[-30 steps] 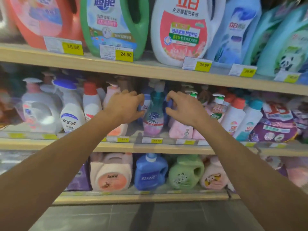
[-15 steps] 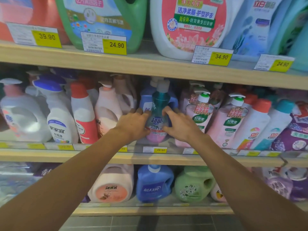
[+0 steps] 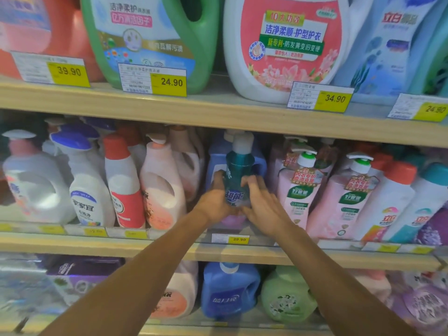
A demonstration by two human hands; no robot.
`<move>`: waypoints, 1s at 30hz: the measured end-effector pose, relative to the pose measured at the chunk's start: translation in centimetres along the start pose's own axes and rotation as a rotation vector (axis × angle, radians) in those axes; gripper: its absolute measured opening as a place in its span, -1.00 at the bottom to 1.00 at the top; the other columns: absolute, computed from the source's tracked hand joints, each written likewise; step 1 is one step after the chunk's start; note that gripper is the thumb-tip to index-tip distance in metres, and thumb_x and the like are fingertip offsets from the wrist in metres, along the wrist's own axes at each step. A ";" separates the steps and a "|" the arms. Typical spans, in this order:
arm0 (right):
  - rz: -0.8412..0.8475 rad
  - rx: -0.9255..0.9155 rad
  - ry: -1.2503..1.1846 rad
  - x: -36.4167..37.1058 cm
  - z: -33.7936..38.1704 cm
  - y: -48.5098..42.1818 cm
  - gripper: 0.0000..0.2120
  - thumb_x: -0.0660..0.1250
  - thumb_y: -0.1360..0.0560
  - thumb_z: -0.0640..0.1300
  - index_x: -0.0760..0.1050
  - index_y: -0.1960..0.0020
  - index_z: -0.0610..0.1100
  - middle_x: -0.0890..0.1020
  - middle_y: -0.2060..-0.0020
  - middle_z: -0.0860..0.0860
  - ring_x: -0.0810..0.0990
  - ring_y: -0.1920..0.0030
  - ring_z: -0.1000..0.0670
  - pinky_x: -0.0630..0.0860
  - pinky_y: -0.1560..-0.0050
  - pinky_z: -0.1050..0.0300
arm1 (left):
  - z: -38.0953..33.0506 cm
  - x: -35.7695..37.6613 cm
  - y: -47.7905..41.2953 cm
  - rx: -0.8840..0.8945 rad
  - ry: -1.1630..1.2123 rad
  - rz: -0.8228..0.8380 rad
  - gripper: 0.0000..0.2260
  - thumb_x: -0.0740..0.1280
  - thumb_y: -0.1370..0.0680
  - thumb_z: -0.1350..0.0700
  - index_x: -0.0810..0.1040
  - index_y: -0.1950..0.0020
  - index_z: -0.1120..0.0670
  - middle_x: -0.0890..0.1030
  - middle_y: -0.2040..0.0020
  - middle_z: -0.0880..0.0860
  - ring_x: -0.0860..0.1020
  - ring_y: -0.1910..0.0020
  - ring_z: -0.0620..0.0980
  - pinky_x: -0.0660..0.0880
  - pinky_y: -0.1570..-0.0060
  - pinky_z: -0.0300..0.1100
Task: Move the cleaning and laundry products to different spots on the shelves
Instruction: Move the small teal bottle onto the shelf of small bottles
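Observation:
A teal pump bottle (image 3: 238,170) with a white pump head and a pink base stands at the front of the middle shelf (image 3: 169,248). My left hand (image 3: 214,202) grips its left side. My right hand (image 3: 263,204) holds its right side, fingers wrapped over the label. The bottle's lower half is hidden behind my hands. A blue jug (image 3: 217,158) stands right behind it.
Pink pump bottles (image 3: 298,197) crowd the right, a pale pink jug (image 3: 161,187) and a red-capped bottle (image 3: 122,183) the left. Big detergent jugs (image 3: 281,44) fill the upper shelf, with price tags (image 3: 167,81) along its edge. More jugs (image 3: 229,289) line the lower shelf.
Both hands closed in from either side of the teal pump bottle and now hold it. The view has moved closer to the shelf.

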State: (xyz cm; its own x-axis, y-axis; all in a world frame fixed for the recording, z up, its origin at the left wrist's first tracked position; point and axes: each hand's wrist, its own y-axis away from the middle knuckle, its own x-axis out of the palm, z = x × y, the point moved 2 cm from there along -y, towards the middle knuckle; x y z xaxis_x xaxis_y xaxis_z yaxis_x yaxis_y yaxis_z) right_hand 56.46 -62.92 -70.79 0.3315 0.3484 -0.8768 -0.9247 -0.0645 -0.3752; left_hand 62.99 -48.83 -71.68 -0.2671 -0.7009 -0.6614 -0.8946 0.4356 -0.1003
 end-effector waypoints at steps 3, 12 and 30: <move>-0.076 -0.059 0.023 0.1 0.6 1.1 -0.51 0.45 -0.49 -0.22 0.26 -0.28 -0.02 0.32 -0.33 -0.07 0.58 -0.09 -0.22 0.54 -0.07 -0.11 | -0.1 -0.5 0.5 0.033 -0.100 -0.046 -0.06 0.59 -0.34 0.00 0.01 -0.49 0.01 0.62 -0.17 0.10 0.62 -0.10 0.18 0.53 -0.11 0.03; -0.199 -0.170 0.067 -2.0 4.1 3.0 -0.42 0.52 -0.44 -0.23 0.26 -0.29 0.02 0.43 -0.27 -0.18 0.60 -0.09 -0.24 0.64 0.08 -0.14 | -0.7 -2.7 4.4 0.195 -0.009 -0.199 -0.25 0.59 -0.34 -0.13 0.27 -0.36 0.03 0.53 -0.24 -0.02 0.57 -0.21 0.08 0.51 -0.14 0.05; -0.111 -0.315 -0.027 -6.0 17.6 6.1 -0.36 0.50 -0.46 -0.14 0.21 -0.33 0.21 0.32 -0.24 0.10 0.55 -0.05 -0.11 0.45 0.11 0.02 | -0.7 -14.5 17.3 0.233 0.026 -0.184 -0.15 0.64 -0.22 -0.03 0.15 -0.29 -0.29 0.51 -0.04 -0.32 0.53 0.05 -0.41 0.42 0.22 -0.48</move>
State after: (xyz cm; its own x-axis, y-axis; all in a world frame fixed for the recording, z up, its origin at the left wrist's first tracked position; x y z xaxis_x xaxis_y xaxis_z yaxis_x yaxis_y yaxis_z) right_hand 45.58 -48.89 -62.54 0.4175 0.3943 -0.8187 -0.7785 -0.3096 -0.5460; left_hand 51.08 -31.55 -63.31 -0.1193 -0.7929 -0.5975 -0.8232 0.4154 -0.3869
